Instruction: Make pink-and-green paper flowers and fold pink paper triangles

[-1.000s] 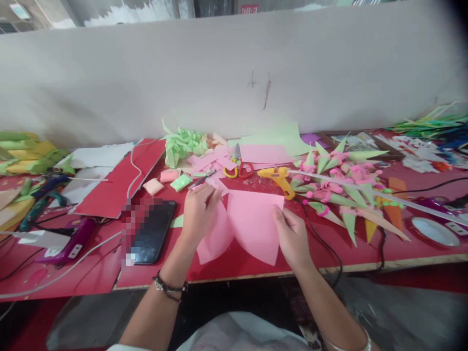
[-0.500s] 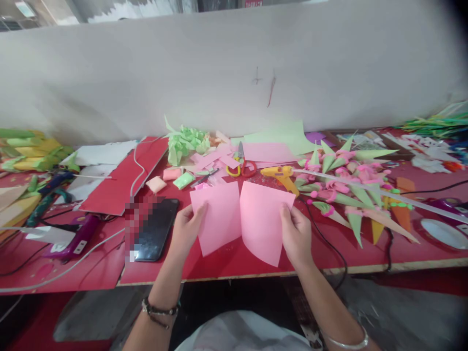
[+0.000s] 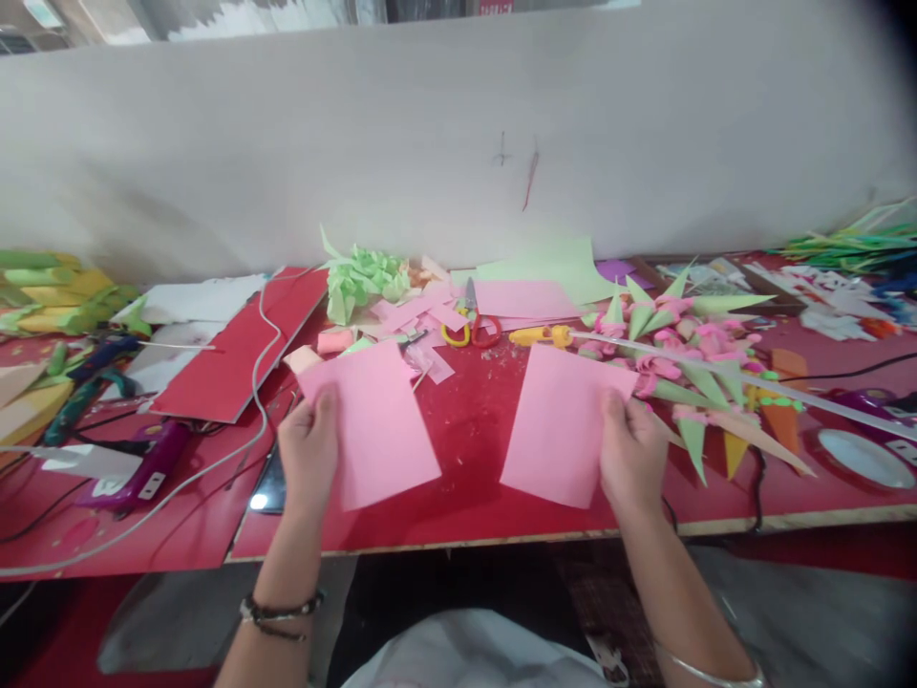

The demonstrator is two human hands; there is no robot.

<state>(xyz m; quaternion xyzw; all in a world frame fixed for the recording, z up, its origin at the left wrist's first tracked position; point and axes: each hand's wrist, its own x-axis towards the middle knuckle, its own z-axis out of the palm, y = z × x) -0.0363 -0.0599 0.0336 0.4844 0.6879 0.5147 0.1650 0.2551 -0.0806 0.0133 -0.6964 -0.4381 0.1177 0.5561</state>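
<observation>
My left hand (image 3: 309, 444) pinches a sheet of pink paper (image 3: 379, 430) by its left edge, thumb on top. In my right hand (image 3: 634, 449) is another pink sheet (image 3: 559, 430), gripped at its right edge. The two sheets are apart, with bare red table (image 3: 469, 430) showing between them. Both tilt over the table's near edge. Beyond them lie scissors (image 3: 485, 330) with one yellow and one red handle loop, and a yellow glue gun (image 3: 534, 336), partly covered by the right sheet.
Pink and green paper cones (image 3: 688, 373) are heaped at the right. Pink paper scraps (image 3: 422, 311) and crumpled green paper (image 3: 365, 282) lie at the back. A phone (image 3: 268, 483) is mostly behind my left hand. A white cable (image 3: 215, 468) crosses the left side near a purple power strip (image 3: 154, 459).
My hands have moved apart, left hand leftward and right hand rightward. The pink paper, joined or nearly touching at the upper middle before, is now two separate sheets.
</observation>
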